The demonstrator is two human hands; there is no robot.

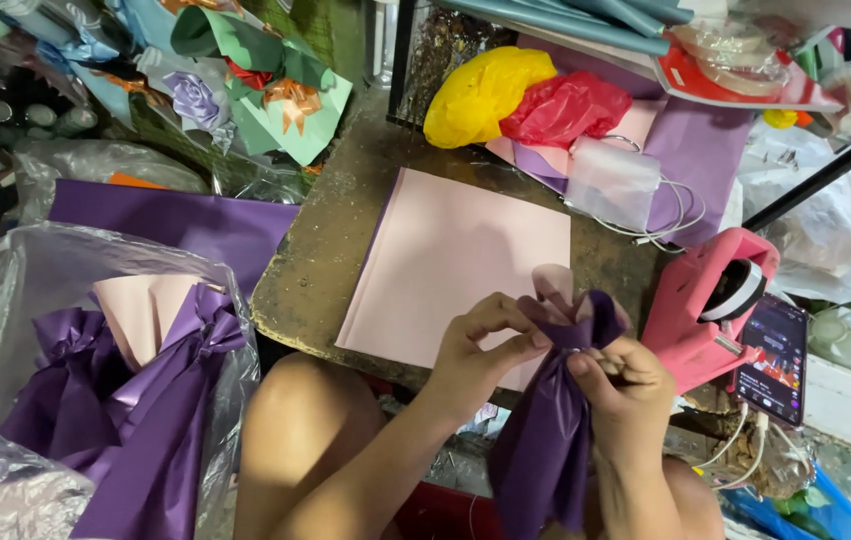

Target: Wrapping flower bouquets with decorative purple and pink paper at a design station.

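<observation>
At the near edge of the table (335, 250), low and a little right of centre in my view, both my hands meet on a gathered purple wrap (545, 440). My left hand (475, 350) has its grip closed to a pinch, thumb and fingertips pressing the bunched neck of the wrap from the 9 o'clock side. My right hand (625, 385) is curled shut around the same neck from 3 o'clock, fingers folded tight over the paper. Above the pinch a small ruffle of purple and pale pink (565, 295) fans out toward 12 o'clock; below it the long purple body of the wrap hangs down toward 6 o'clock, between my knees.

Just beyond my hands, at 11 o'clock, a stack of pink paper sheets (455, 250) lies flat on the table. At 3 o'clock from my right hand stands a pink tape dispenser (705, 300), and just beside it, further right, a phone (775, 360) with its screen lit. At 12 o'clock, far across the table, sit a yellow bag (480, 95) and a red bag (565, 105), touching one another. Far to 9 o'clock, a clear plastic bag (5, 300) holds several finished purple wraps (135, 400) with pink inside.
</observation>
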